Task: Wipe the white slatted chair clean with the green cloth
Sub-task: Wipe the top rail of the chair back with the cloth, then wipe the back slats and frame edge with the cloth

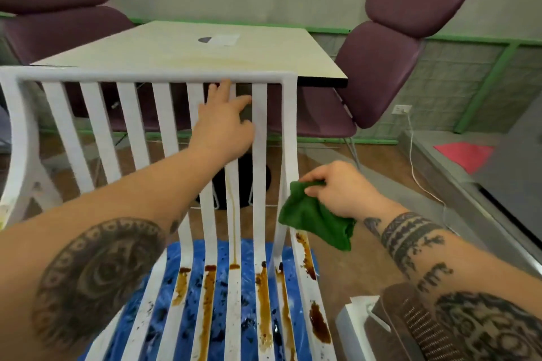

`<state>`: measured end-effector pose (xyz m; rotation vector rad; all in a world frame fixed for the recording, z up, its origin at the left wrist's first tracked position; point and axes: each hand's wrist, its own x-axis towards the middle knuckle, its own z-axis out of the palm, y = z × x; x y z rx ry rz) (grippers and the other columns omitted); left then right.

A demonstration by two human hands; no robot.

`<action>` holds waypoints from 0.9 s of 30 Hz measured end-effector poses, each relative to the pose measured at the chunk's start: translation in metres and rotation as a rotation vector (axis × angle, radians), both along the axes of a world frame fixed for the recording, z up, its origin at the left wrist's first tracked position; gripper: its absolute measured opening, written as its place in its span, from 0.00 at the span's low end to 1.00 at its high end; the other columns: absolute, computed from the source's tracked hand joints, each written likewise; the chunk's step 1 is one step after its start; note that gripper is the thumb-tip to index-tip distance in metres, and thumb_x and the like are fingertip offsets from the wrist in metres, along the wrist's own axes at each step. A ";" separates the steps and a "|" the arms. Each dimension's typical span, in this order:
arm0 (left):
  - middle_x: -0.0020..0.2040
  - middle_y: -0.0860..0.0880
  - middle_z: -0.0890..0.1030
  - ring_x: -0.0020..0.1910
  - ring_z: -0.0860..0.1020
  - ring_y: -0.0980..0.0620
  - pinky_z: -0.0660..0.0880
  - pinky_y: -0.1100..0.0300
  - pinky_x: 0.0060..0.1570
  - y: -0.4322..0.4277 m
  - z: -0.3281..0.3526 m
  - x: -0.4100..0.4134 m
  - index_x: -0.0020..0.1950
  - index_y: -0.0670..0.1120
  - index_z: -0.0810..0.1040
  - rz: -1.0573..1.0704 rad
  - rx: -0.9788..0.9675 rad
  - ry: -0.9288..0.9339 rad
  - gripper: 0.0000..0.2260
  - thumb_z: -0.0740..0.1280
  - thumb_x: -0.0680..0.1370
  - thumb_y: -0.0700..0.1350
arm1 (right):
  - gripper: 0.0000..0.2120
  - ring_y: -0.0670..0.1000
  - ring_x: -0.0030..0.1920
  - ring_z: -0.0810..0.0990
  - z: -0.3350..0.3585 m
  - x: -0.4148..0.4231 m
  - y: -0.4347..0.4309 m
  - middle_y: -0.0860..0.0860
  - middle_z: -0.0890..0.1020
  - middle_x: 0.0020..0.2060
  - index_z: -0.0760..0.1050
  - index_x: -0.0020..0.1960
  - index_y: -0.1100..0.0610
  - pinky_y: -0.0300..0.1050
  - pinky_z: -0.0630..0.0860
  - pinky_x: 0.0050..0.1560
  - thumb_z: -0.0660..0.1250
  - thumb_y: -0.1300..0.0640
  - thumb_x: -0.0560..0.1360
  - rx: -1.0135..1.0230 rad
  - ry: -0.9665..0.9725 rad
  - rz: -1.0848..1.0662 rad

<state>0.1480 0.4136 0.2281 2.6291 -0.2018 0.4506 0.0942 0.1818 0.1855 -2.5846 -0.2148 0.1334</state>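
A person's left hand (225,129), fingers loosely spread, rests on the back slats of the white chair (146,75), apparently to steady it. The right hand (337,190) pinches the bunched green cloth (313,220) just beside the chair's right edge, likely readied for the brown stains (264,287) on its seat.

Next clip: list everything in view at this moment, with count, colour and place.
white slatted chair: one, white, centre foreground.
brown stains: several, brown, streaked down seat slats.
green cloth: one, green, beside chair's right edge.
blue sheet: one, blue, under the seat.
table: one, cream, behind the chair.
purple chairs: two, purple, flanking table.
red sheet: one, red, grey ledge at right.
white cable: one, white, from wall socket at right.
left hand: one, on the backrest slats.
right hand: one, pinching the green cloth.
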 end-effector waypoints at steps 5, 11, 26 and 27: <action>0.60 0.51 0.80 0.60 0.79 0.48 0.77 0.50 0.58 -0.042 -0.047 -0.044 0.65 0.50 0.77 0.012 -1.008 0.597 0.12 0.62 0.84 0.50 | 0.14 0.50 0.59 0.78 -0.003 0.011 0.012 0.49 0.80 0.58 0.80 0.65 0.51 0.39 0.71 0.59 0.68 0.56 0.80 0.162 -0.427 -0.214; 0.55 0.49 0.84 0.57 0.82 0.46 0.76 0.44 0.64 -0.056 -0.078 -0.066 0.57 0.50 0.81 -0.014 -1.296 0.794 0.16 0.58 0.84 0.59 | 0.21 0.48 0.58 0.76 -0.043 0.000 0.020 0.49 0.75 0.59 0.75 0.70 0.52 0.29 0.63 0.55 0.64 0.65 0.80 -0.093 -0.322 0.037; 0.41 0.55 0.80 0.41 0.78 0.58 0.69 0.65 0.35 -0.064 -0.089 -0.093 0.48 0.51 0.80 0.070 -0.634 0.324 0.05 0.69 0.80 0.51 | 0.12 0.50 0.58 0.78 -0.008 -0.011 0.003 0.48 0.82 0.57 0.82 0.60 0.46 0.44 0.73 0.58 0.66 0.57 0.80 -0.072 -0.231 0.044; 0.42 0.55 0.80 0.41 0.78 0.58 0.69 0.65 0.35 -0.065 -0.089 -0.093 0.48 0.51 0.80 0.076 -0.615 0.317 0.04 0.69 0.80 0.51 | 0.13 0.50 0.58 0.78 -0.014 -0.013 0.004 0.48 0.81 0.57 0.81 0.62 0.46 0.45 0.73 0.59 0.67 0.56 0.80 -0.078 -0.240 0.048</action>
